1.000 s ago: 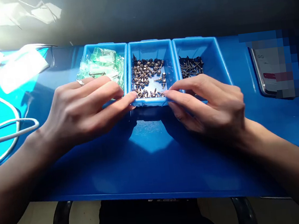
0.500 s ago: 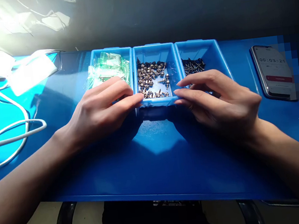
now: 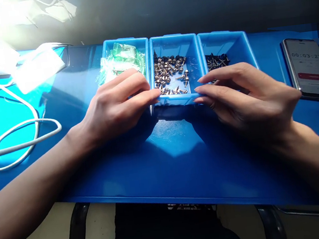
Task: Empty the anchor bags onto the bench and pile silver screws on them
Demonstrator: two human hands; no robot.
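Three blue plastic bins stand side by side on the table. My left hand [image 3: 117, 101] is closed at the front left corner of the middle bin [image 3: 180, 98], its fingertips on the rim. On the same bin's front right corner, my right hand [image 3: 249, 96] grips the rim between thumb and fingers. Several silvery hex-head screws [image 3: 168, 68] lie loose inside, mostly to the left and front. The left bin [image 3: 105, 51] holds clear and green plastic packets [image 3: 125, 58], partly behind my left hand. Dark screws [image 3: 216, 60] lie in the right bin [image 3: 251, 53], partly covered by my right hand.
A phone [image 3: 307, 68] showing a running timer lies at the right. White cables [image 3: 37, 125] loop over the table's left side, near a brightly lit white object [image 3: 38, 70]. The blue table's [image 3: 166, 176] front edge runs above my lap, with a dark wall behind.
The camera view has shifted, so bins, hands and phone sit farther right and higher. Both hands keep their places at the middle bin. The phone's timer has advanced one second.
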